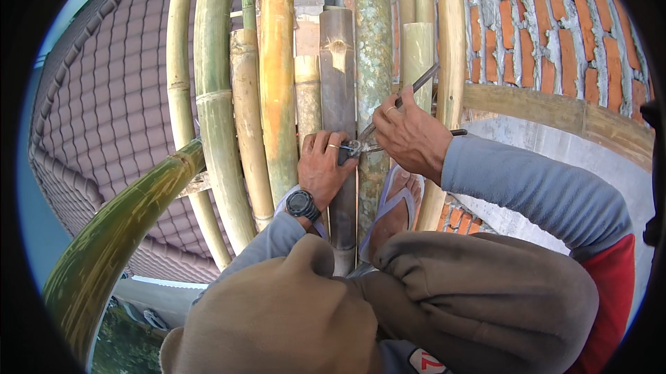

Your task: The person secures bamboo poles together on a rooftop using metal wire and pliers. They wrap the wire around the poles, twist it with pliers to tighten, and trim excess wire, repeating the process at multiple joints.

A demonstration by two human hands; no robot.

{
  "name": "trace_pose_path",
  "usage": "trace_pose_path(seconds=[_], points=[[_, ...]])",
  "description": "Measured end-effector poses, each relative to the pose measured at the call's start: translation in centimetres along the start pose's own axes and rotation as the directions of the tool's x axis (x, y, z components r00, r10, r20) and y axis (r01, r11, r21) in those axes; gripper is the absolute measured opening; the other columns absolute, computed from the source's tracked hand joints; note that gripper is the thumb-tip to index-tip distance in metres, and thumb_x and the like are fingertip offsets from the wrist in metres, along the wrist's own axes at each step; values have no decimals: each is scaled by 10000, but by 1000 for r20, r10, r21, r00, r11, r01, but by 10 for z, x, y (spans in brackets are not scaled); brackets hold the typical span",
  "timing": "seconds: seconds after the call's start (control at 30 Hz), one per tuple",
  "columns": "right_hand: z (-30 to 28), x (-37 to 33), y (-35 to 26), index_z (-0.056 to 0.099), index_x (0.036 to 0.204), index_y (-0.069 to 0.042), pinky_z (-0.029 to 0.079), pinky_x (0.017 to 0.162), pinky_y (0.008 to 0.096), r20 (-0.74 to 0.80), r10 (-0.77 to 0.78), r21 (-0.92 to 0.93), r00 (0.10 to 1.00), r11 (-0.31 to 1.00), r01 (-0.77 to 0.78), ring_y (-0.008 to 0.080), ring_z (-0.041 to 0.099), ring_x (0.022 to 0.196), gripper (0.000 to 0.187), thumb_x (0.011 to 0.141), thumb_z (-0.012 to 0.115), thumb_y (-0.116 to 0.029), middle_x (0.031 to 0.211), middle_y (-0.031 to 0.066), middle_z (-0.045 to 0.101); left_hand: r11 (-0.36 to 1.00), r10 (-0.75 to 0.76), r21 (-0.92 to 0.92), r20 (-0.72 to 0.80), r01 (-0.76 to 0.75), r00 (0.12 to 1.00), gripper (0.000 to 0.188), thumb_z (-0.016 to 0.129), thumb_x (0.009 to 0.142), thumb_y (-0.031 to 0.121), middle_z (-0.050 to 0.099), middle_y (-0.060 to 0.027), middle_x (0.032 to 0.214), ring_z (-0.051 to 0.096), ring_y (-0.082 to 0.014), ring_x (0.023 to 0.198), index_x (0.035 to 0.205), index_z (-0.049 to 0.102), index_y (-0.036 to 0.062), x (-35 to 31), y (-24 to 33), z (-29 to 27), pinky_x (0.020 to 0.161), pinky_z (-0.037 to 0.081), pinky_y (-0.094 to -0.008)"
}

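My right hand (414, 134), wearing a ring, is closed around one dark handle of a pair of pincers (422, 80). The handles are spread, and the other one's tip shows beside my wrist. Their metal jaws meet the fingertips of my left hand (323, 169), over a dark bamboo pole (338, 100). The left fingers are curled together, with a thin pale-blue strand at the index finger; what they pinch is mostly hidden. A black watch (302, 204) is on my left wrist. Right of the dark pole runs a mottled, lichen-spotted pole (374, 41).
I squat on several side-by-side bamboo poles (277, 82), my feet in lavender flip-flops (406, 200). A thick green bamboo (125, 235) slants in from the lower left. Roof tiles (104, 75) lie below left. A brick wall (555, 27) stands right, above a horizontal bamboo (541, 107).
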State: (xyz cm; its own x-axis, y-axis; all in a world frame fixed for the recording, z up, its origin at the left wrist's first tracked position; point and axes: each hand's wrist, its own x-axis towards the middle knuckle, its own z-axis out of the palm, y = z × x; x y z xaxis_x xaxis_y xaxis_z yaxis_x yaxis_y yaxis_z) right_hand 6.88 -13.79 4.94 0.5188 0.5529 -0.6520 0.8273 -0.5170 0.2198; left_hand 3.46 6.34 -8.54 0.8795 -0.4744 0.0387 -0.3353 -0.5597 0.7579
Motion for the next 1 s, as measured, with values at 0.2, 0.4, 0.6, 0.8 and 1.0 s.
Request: trace_pose_path(seconds=[0.2,0.4,0.6,0.8,1.0], points=[[17,-7,12,693,1080,-71,515,825,503,121,-8,444,993,895,-47,266,674,1058,260,1030,505,-243,1089,129,673,998,-42,-35,71,45,997,483,868,725,195,603,-94,1137,567,-355,1131,1141,633,121,-3,-4,-2,976,500,-454],[29,-3,13,684,1050,-40,581,748,470,119,-29,526,992,849,-39,304,717,967,253,1004,510,-217,1039,163,681,998,-23,-53,34,25,999,440,862,737,193,609,-95,1116,577,-363,1123,1108,640,114,-4,-4,0,977,498,-456],[39,-3,17,674,1012,2,607,759,469,-19,-35,591,999,806,40,376,734,873,248,977,510,-180,937,181,695,997,77,-7,4,-77,997,339,847,767,203,621,-72,1091,607,-321,1094,1044,679,105,-7,-4,-1,898,540,-414],[36,-4,14,675,1016,32,595,773,493,55,-70,643,996,766,18,411,734,865,252,946,531,-162,884,220,722,994,103,49,-37,-101,994,311,842,785,237,650,-34,993,653,-263,982,1053,730,127,-8,-1,-6,809,565,-384],[34,-3,16,690,984,50,586,788,510,133,-109,686,985,728,-12,434,725,862,251,862,590,-144,879,263,723,990,82,117,0,-81,997,330,823,816,298,669,-14,987,677,-223,922,1094,747,137,-9,1,-12,751,557,-365]])
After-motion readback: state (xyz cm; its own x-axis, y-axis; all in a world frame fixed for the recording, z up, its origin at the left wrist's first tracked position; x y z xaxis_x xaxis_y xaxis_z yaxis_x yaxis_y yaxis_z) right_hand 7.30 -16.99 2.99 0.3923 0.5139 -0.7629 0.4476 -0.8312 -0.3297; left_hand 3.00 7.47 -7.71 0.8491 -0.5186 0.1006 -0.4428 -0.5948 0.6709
